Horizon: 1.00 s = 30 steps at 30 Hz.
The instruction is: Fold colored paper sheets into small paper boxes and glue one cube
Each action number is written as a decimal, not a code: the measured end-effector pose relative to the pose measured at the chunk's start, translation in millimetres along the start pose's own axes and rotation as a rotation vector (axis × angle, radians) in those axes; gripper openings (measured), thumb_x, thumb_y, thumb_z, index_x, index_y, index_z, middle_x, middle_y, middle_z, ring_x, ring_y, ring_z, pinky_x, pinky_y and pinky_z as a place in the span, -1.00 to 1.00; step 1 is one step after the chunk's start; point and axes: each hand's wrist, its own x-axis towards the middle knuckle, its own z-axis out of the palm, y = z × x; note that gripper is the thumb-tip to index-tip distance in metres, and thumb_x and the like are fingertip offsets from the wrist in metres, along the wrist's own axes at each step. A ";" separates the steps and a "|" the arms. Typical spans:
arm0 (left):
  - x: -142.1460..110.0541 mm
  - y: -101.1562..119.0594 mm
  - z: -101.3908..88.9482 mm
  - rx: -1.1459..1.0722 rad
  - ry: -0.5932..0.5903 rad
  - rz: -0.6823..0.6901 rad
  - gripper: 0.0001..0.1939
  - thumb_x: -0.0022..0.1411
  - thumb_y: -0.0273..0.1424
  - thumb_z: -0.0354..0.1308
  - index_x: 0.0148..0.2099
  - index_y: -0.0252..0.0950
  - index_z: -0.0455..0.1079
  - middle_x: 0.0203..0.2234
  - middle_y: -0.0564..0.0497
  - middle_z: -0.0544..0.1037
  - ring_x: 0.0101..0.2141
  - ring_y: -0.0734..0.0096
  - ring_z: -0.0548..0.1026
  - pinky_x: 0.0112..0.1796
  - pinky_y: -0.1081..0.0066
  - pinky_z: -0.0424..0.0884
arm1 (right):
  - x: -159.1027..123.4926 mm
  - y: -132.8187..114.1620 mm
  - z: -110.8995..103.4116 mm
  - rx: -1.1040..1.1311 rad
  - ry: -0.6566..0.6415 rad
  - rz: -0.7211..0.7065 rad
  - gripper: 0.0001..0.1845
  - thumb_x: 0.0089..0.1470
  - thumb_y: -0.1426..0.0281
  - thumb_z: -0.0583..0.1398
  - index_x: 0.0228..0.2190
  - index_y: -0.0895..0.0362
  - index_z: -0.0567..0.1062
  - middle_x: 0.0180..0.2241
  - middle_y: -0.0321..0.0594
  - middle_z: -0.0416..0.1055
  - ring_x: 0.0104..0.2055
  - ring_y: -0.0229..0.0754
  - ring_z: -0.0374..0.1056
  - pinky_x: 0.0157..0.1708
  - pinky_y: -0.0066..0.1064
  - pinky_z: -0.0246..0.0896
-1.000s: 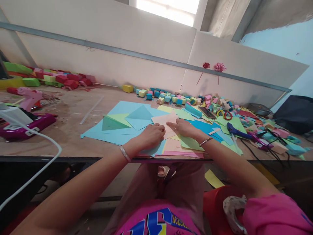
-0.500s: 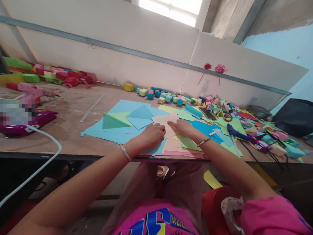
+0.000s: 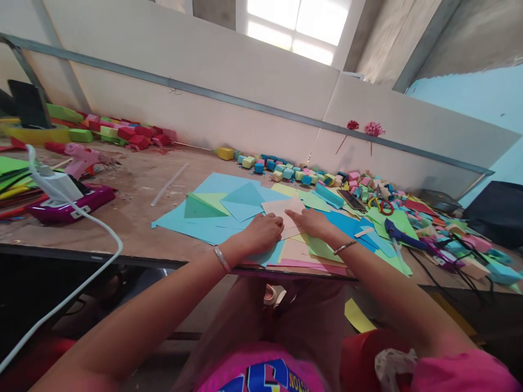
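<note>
- White wall panels (image 3: 122, 60) stand behind the work area, crossed by a grey rail; both side edges run out of view.
- Brown tabletop (image 3: 134, 190) extends across the full width; loose paper and blocks conceal much of its middle and right.
- Light blue sheet (image 3: 175, 224) lies left of centre, partly covered by smaller folded and overlapping papers, so its full outline cannot be traced.
- Small paper blocks (image 3: 281, 170) line the wall base; at the right they merge into a pile too crowded to count.
- Window (image 3: 298, 27) is cut off by the top edge and washed out by glare.
- Dark bag-like object (image 3: 496, 212) is cut off at the right edge; its identity cannot be confirmed.
- Purple power strip (image 3: 73, 207) sits at the left, partly hidden by a white plug and cable.
- Pale pink sheet (image 3: 273, 209) lies between the hands atop other papers, near the front edge; fingers cover parts of both sides.
- Left hand (image 3: 263, 234) rests on its near-left part, fingers curled; whether they pinch it cannot be determined.
- Right hand (image 3: 314, 222) touches the opposite side, index finger extended; remaining fingers are obscured, grip undetermined.
- Scissors (image 3: 379, 206) lie right of the hands, handles visible, blades hard to distinguish.
</note>
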 end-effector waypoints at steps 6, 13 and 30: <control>0.6 -1.0 1.5 -0.023 -0.002 0.001 -0.81 0.31 -0.45 0.03 -0.14 -0.33 0.46 -0.18 -0.18 0.52 -0.16 0.16 0.42 -0.28 0.29 0.27 | 2.2 -6.4 -3.2 0.011 -0.009 0.046 -0.45 0.31 0.38 -0.15 0.30 -0.06 -0.01 -0.09 0.09 0.44 -0.05 0.08 0.41 -0.22 -0.20 0.27; 2.8 -3.9 4.4 -0.030 0.006 0.016 -0.82 0.31 -0.45 0.03 -0.16 -0.33 0.46 -0.19 -0.15 0.52 -0.17 0.18 0.43 -0.24 0.27 0.28 | 0.4 -9.9 -10.4 0.022 -0.031 0.045 -0.43 0.31 0.38 -0.17 0.30 -0.14 0.00 -0.05 0.04 0.46 -0.01 0.08 0.41 -0.17 -0.18 0.28; 4.2 -5.6 3.8 -0.059 0.027 0.024 -0.86 0.28 -0.45 0.08 -0.21 -0.33 0.47 -0.24 -0.15 0.53 -0.20 0.18 0.44 -0.26 0.27 0.27 | 28.6 -11.2 -8.5 0.063 -0.024 0.146 -0.42 0.30 0.40 -0.13 0.31 -0.10 0.03 -0.01 0.07 0.46 0.00 0.02 0.43 -0.16 -0.19 0.28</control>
